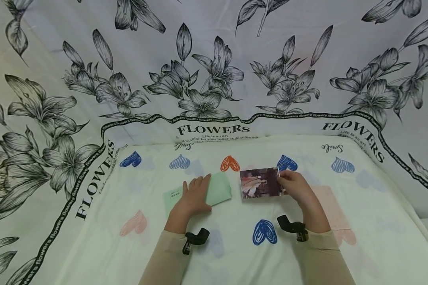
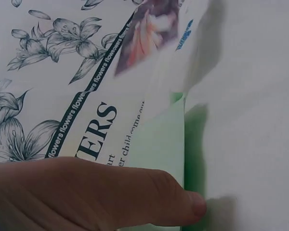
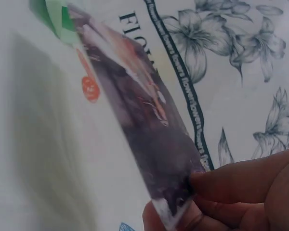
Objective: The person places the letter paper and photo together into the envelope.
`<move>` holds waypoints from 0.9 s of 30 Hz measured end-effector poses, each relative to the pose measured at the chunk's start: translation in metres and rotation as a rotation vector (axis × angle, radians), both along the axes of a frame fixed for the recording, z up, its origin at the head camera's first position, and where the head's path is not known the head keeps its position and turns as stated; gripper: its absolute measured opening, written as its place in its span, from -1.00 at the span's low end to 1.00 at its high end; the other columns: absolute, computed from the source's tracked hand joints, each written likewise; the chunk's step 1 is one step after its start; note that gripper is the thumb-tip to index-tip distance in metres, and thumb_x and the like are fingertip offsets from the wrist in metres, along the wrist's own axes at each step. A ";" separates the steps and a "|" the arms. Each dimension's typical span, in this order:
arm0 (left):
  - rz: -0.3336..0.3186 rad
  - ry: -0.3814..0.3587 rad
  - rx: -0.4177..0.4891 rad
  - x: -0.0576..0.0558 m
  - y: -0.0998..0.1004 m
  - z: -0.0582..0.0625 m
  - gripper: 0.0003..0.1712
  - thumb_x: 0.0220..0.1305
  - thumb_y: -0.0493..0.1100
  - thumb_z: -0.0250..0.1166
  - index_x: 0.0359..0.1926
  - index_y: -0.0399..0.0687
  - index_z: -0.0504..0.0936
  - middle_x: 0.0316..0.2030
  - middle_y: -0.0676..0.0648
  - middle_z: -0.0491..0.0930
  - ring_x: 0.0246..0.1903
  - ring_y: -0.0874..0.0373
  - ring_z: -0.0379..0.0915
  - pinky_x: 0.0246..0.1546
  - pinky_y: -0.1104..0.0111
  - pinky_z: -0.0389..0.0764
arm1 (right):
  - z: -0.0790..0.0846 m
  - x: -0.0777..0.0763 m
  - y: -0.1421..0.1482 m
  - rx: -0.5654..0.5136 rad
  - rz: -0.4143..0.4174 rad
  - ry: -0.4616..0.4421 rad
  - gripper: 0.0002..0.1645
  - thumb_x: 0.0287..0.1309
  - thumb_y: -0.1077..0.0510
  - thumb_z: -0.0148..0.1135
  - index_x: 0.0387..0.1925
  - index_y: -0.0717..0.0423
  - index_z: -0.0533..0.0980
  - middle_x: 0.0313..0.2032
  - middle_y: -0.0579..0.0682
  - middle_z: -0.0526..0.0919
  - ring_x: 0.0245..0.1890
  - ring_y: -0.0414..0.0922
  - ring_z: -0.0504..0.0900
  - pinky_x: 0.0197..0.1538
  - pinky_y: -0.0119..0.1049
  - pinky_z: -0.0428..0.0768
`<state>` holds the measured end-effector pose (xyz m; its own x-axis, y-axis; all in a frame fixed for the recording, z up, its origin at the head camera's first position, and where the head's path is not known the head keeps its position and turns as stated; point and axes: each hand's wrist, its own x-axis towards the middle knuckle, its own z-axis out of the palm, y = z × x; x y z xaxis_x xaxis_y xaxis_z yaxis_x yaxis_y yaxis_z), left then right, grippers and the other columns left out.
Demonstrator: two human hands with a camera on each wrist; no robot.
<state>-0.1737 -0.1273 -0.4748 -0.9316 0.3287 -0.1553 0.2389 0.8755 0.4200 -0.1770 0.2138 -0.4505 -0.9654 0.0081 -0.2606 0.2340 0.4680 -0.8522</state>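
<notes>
In the head view my left hand (image 1: 193, 196) lies across a pale green envelope (image 1: 219, 190), its fingers spread over the paper. The left wrist view shows the thumb (image 2: 159, 197) reaching over the envelope's near edge, with green shade beside it. Between thumb and fingers my right hand (image 1: 299, 192) pinches the right end of a printed photo (image 1: 258, 183) of an orange-pink dress against a dark background. The photo is held up to the right of the envelope. In the right wrist view it slants up toward the green paper's corner (image 3: 67, 24).
A pale pink envelope (image 1: 328, 202) lies beneath and beyond my right wrist. The white tablecloth (image 1: 232, 245) carries printed hearts. Behind it hangs a white cloth (image 1: 214, 16) with black flower drawings. Each wrist wears a black camera mount (image 1: 197, 237).
</notes>
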 end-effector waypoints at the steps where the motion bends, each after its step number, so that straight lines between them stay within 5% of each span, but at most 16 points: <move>1: -0.012 -0.001 0.005 0.000 0.000 0.000 0.28 -0.08 -0.17 0.63 0.59 -0.14 0.07 0.46 -0.32 0.20 0.47 -0.32 0.02 0.40 -0.40 -0.19 | -0.001 0.000 -0.002 0.002 0.014 0.001 -0.63 0.53 0.22 0.01 0.16 0.44 0.48 -0.08 0.26 0.65 -0.16 0.04 0.60 -0.20 -0.18 0.62; 12: -0.094 -0.009 -0.003 0.003 0.010 0.000 0.29 -0.10 -0.17 0.61 0.61 -0.08 0.06 0.50 -0.30 0.16 0.49 -0.32 0.00 0.41 -0.39 -0.19 | -0.006 0.000 -0.014 0.040 0.048 0.003 -0.63 0.49 0.21 0.09 0.13 0.42 0.53 -0.19 0.19 0.68 -0.27 -0.01 0.60 -0.27 -0.23 0.60; 27: -0.126 0.019 -0.020 0.008 0.017 0.006 0.25 -0.10 -0.19 0.60 0.59 -0.06 0.12 0.50 -0.33 0.14 0.50 -0.35 -0.04 0.41 -0.38 -0.17 | -0.001 0.001 -0.013 0.035 0.063 -0.014 -0.60 0.48 0.21 0.10 0.15 0.47 0.49 -0.24 0.19 0.67 -0.37 -0.03 0.60 -0.29 -0.17 0.64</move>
